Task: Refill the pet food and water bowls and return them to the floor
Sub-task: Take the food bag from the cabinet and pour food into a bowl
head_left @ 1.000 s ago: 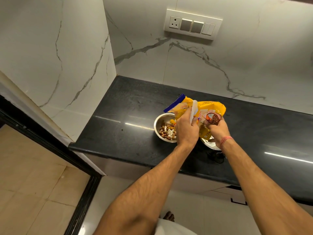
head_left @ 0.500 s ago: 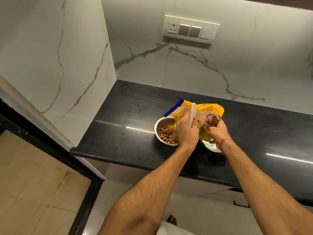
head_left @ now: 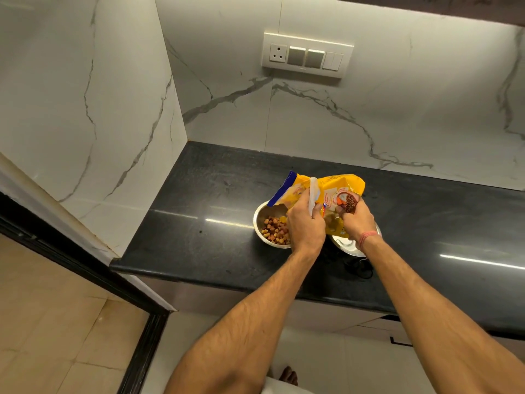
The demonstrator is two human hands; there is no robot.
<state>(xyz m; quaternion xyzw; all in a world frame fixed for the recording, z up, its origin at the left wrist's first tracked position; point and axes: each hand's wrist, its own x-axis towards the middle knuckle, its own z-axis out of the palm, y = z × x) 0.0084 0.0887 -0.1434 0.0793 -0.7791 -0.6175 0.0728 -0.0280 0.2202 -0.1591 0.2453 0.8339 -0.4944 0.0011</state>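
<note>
A yellow pet food bag (head_left: 332, 189) with a blue top edge is held over two steel bowls on the black counter (head_left: 199, 211). My left hand (head_left: 305, 226) grips the bag's left side and its white strip. My right hand (head_left: 356, 223) grips the bag's right side near the printed kibble picture. The left bowl (head_left: 262, 220) holds brown and yellow kibble. Only the rim of the right bowl (head_left: 348, 248) shows below my right hand; its inside is hidden.
The counter ends at a marble side wall (head_left: 85, 109) on the left and a marble back wall with a switch panel (head_left: 306, 54). A dark cord (head_left: 359, 268) lies near the front edge. Tiled floor (head_left: 42, 322) and a foot (head_left: 288, 375) show below.
The camera has tilted so the counter sits lower in view. Both hands keep their hold on the bag, which has lifted slightly away from the kibble bowl.
</note>
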